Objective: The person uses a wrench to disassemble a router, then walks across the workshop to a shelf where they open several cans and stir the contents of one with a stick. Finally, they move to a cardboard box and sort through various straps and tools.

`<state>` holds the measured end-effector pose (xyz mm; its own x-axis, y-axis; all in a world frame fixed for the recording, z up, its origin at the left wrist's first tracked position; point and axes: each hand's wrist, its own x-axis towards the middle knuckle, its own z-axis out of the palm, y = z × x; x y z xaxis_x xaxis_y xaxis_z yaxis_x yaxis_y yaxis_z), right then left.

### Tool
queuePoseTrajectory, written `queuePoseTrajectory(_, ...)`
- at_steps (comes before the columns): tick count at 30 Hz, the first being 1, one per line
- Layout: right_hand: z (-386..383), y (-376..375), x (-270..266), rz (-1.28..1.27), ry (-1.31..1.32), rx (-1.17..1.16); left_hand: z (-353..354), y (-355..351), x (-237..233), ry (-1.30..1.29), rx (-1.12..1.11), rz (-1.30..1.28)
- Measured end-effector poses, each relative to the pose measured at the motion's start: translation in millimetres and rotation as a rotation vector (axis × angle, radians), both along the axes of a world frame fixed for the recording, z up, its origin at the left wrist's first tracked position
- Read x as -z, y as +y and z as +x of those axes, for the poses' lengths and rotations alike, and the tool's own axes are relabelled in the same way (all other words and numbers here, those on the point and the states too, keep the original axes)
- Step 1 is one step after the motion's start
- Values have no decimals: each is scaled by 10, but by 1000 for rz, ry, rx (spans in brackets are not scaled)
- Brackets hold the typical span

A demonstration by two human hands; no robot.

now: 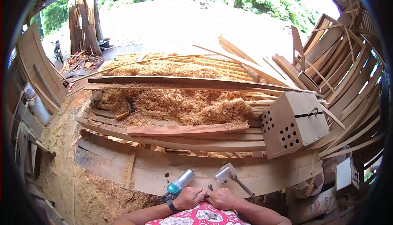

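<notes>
Just right of the teal power tool (176, 187), the person's left hand (189, 198) and right hand (224, 199) meet, fingertips drawn in narrow, seemingly pinching a small dark part (207, 197) mostly hidden between them. It is probably light and stiff, suiting a fingertip hold; the metal housing (224, 173), farther right of the tool, looks smoother and heavier, better grasped around its body.

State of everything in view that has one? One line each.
Left hand: fingers curled; contents unclear
Right hand: fingers curled, close beside the left; contents unclear
Teal power tool: lying on board; on/off unclear
Silver cylinder: lying on board, apart from teal tool
Holed box: shut or open unclear
Shavings: loose, heaped
Motorbike: upright
</notes>
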<state>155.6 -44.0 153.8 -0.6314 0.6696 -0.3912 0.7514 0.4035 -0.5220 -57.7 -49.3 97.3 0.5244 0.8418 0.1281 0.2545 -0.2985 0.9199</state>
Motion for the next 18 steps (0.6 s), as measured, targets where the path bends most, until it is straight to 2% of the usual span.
queuePoseTrajectory(6,77,-2,149,8,-5,-88,-55,42,-98,105,45,7)
queuePoseTrajectory(8,105,4,201,9,5,-107,-85,53,-267,85,99,86)
queuePoseTrajectory(12,141,8,320,-8,13,-113,-108,98,-185,100,167,155)
queuePoseTrajectory(18,135,24,234,-23,-48,-123,-86,86,-304,-8,154,122)
